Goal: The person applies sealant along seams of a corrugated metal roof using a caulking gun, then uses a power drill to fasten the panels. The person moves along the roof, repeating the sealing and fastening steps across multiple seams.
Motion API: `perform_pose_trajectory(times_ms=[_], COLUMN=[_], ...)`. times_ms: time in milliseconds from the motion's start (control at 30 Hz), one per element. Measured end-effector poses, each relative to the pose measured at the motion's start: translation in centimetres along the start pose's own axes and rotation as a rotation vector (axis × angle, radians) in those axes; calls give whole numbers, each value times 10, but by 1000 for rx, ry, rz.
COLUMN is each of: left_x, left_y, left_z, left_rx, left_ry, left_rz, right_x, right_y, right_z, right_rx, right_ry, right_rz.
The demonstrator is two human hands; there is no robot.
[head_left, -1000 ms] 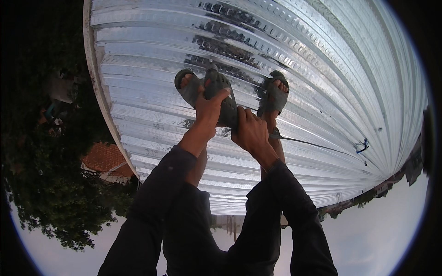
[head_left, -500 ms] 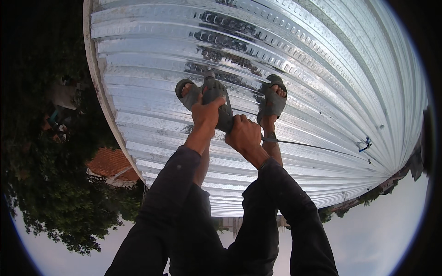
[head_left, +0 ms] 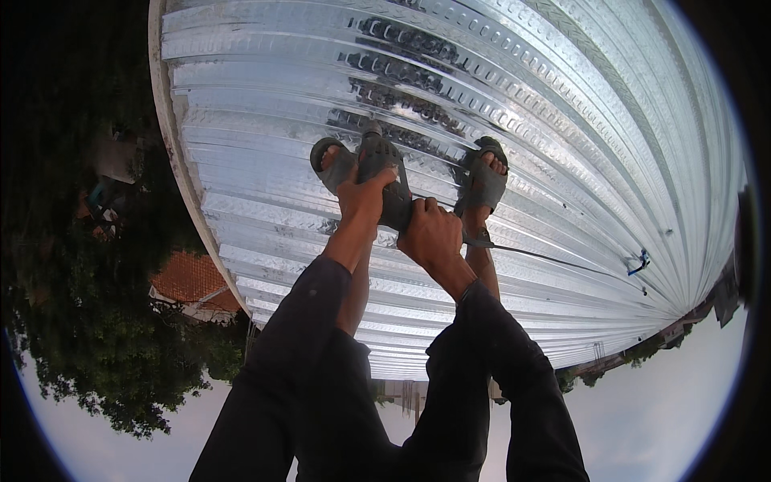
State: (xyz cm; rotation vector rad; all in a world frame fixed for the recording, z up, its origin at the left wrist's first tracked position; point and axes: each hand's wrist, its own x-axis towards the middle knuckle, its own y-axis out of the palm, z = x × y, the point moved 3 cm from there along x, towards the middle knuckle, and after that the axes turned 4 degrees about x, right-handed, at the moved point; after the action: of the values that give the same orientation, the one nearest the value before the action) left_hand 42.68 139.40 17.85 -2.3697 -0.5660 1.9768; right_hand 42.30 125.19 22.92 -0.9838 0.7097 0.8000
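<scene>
A dark power drill (head_left: 393,197) is held in both my hands above the ribbed metal roofing, its chuck (head_left: 370,128) pointing away from me. My left hand (head_left: 363,197) wraps round the drill's body. At the back end, my right hand (head_left: 434,234) is closed round what looks like the handle, mostly hidden under the fingers. A dark cord (head_left: 554,260) trails from near my right hand across the roofing to the right. Whether the drill's tip touches the metal I cannot tell.
I stand on shiny ribbed metal roofing (head_left: 265,153), my sandalled feet (head_left: 487,186) on both sides of the drill. A small blue and dark object (head_left: 640,262) lies to the right. The roof edge (head_left: 178,161) runs down the left, with trees (head_left: 120,353) and a tiled roof (head_left: 191,279) beyond.
The view has shifted slightly, so hands, drill and feet sit a little further right and lower. Both hands keep their hold on the drill.
</scene>
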Motion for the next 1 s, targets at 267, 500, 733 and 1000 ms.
perform_pose_trajectory(times_ms=[267, 500, 733, 1000], left_x=[7, -26, -132, -176], left_y=[-10, 6, 73, 171], left_z=[38, 41, 39, 59], left_rx=[-257, 20, -134, -73], left_ry=[-133, -83, -6, 16], left_rz=[122, 92, 125, 217], right_x=[-3, -49, -129, -187], right_y=[27, 8, -57, -106], right_z=[-12, -27, -98, -183], right_rx=[-179, -67, 72, -32], right_ry=[-174, -175, -245, -127], right_rz=[31, 17, -80, -115])
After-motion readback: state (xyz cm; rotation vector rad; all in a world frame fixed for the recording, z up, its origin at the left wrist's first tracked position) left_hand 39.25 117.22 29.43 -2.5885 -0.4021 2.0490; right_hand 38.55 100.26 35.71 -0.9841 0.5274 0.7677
